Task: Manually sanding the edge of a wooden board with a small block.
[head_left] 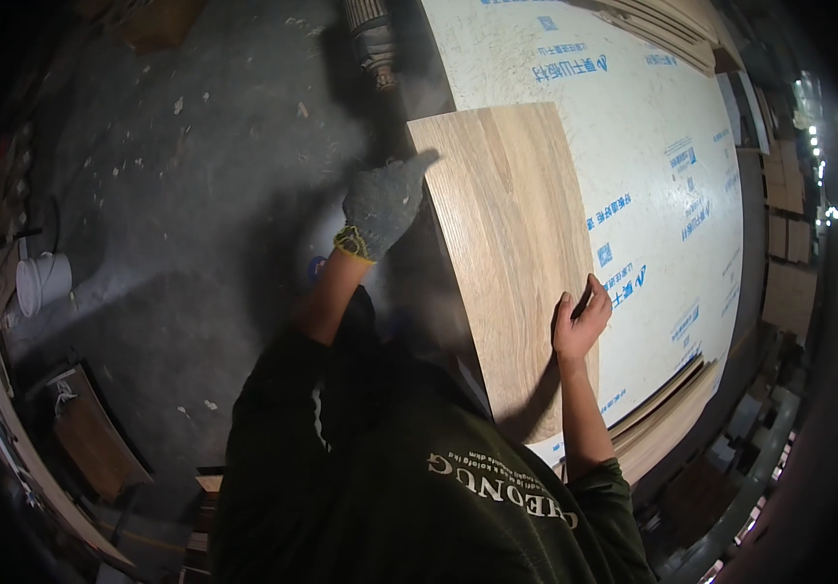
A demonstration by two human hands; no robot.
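A wood-grain panel (506, 204) lies lengthwise before me, its right side over a white printed sheet. My left hand (383, 204), in a grey knit glove with a yellow-trimmed cuff, grips the panel's left edge. The thumb rests on the top face and the other fingers are mostly hidden at the edge. Bare, my right hand (582, 321) touches the panel's right edge, with thumb and fingers apart and stretched out away from me. White sheet (652, 146) with blue print spreads out on the right, under and beyond the panel.
Stacked wood strips (677, 29) lie at the sheet's far end, and more long strips (667, 414) along its near edge. A white bucket (44, 282) stands on the grey floor (175, 195) at left. Beyond the sheet are stacked boards (789, 292). A brown panel (97, 443) lies lower left.
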